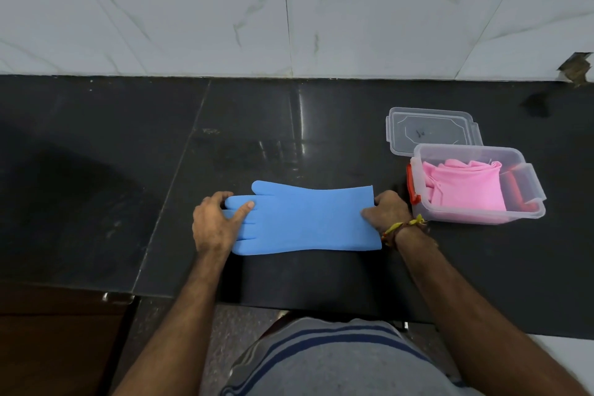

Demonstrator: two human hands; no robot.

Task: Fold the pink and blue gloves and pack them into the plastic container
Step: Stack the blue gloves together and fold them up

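Both hands are on the blue glove (308, 219), which lies flat and unfolded on the dark desk (128, 170). Its fingers point toward the left hand (216, 224) and its cuff toward the right hand (387, 208), with the glove's thumb sticking out on the far side.

At the finger end, the left hand has its thumb laid across the top of the glove fingers while its own fingers curl round the tips from the outer side, so it grips that end. At the cuff, the right hand has its fingers bent over the edge and pinches the rim. A yellow thread band (401, 227) is tied round the wrist just behind this hand.

Just beyond the right hand, on its outer side, stands the clear plastic container (527, 177), open, with red latches at its ends. The pink glove (466, 190) lies folded inside it and fills most of the floor of the box. The container's near-left corner sits close to the right hand's knuckles, but whether they touch cannot be told.

Farther from the right hand, behind the container and touching or slightly tucked under its far rim, the clear lid (430, 130) lies flat on the desk.

Past both hands the desk ends at a white marble-tiled wall (289, 10). Below the forearms a grey shirt with blue stripes (337, 360) shows.
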